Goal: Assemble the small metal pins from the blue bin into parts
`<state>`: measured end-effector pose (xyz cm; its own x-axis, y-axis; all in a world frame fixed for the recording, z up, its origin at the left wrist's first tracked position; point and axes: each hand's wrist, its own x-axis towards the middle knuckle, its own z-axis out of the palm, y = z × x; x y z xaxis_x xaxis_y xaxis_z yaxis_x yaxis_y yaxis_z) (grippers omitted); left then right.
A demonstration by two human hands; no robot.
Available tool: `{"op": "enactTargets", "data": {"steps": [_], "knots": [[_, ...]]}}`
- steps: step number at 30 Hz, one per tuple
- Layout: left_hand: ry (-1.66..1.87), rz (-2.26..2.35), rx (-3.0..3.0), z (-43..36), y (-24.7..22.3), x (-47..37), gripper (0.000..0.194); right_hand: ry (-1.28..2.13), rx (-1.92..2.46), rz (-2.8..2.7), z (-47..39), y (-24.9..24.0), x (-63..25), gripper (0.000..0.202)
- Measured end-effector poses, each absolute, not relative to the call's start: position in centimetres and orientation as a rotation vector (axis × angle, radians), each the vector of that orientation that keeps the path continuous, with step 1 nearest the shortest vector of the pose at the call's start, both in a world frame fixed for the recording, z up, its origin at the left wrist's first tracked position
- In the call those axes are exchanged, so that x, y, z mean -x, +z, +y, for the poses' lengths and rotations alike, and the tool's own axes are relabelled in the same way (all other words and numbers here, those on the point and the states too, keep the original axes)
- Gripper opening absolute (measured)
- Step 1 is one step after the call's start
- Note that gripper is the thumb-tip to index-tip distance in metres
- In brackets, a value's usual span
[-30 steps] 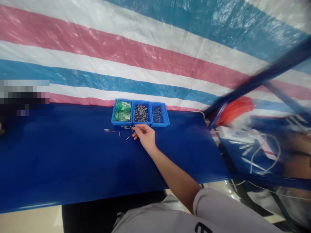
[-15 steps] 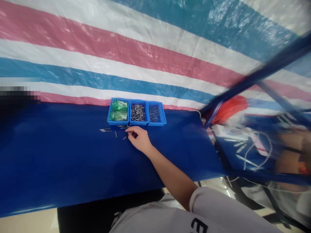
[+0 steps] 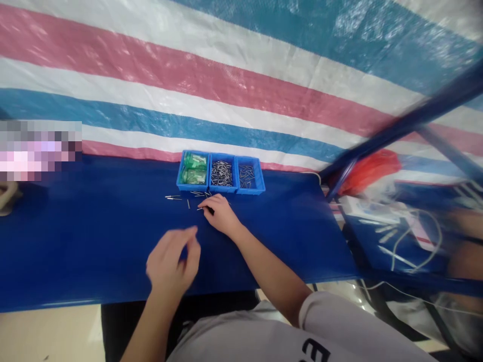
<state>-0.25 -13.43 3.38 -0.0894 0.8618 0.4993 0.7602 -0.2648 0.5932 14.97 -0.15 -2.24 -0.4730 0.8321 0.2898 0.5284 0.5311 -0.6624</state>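
Note:
My right hand (image 3: 222, 215) rests on the blue table just in front of the bins. Its thumb and index finger close on a thin metal pin (image 3: 200, 208). Around the fingertips lie several loose metal pins (image 3: 173, 198), slim and rivet-like. My left hand (image 3: 174, 259) hovers nearer to me, slightly blurred, with thumb and index tips together; whether anything is between them I cannot make out. Three blue bins stand behind the hands: the left bin (image 3: 192, 188) has green-tinted plastic bags, the middle bin (image 3: 223, 189) many small metal pieces, the right bin (image 3: 250, 190) fewer slim metal pieces.
The blue table (image 3: 94, 241) runs along a striped tarp (image 3: 151, 75). A dark blue metal frame (image 3: 377, 138) rises on the right. Beyond it sit a red plastic bag (image 3: 372, 171), a power strip and a white cable (image 3: 437, 236). Part of another person appears at far left.
My left hand has come into view from below, fingertips pinched. My right hand stays low by the loose pins. The camera view has shifted slightly left.

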Motion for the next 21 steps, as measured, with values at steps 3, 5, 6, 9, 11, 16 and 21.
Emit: {"op": "enactTargets", "data": {"steps": [3,5,6,9,11,16,21], "knots": [[1.094,1.902,-2.156,-10.7,2.1,0.7,0.024,0.686,1.091,-2.164,0.0,-2.1,-14.9,0.021],[1.043,1.916,-2.184,-8.9,0.8,0.7,0.025,0.699,1.090,-2.159,0.1,-2.0,-14.9,0.021],[1.017,1.931,-2.186,-8.3,0.1,0.7,0.026,0.703,1.089,-2.158,0.1,-2.0,-14.9,0.022],[0.984,1.980,-2.170,-7.5,-1.6,0.2,0.029,0.711,1.087,-2.153,0.2,-2.2,-14.9,0.023],[0.987,1.971,-2.170,-7.6,-2.1,-0.1,0.028,0.712,1.083,-2.143,0.2,-2.3,-14.9,0.023],[0.991,2.019,-2.162,-7.7,-2.4,-0.1,0.026,0.716,1.057,-2.125,0.1,-2.5,-15.0,0.021],[1.005,2.038,-2.156,-7.6,-2.5,0.0,0.026,0.739,1.038,-2.132,0.0,-2.5,-15.1,0.024]]}}
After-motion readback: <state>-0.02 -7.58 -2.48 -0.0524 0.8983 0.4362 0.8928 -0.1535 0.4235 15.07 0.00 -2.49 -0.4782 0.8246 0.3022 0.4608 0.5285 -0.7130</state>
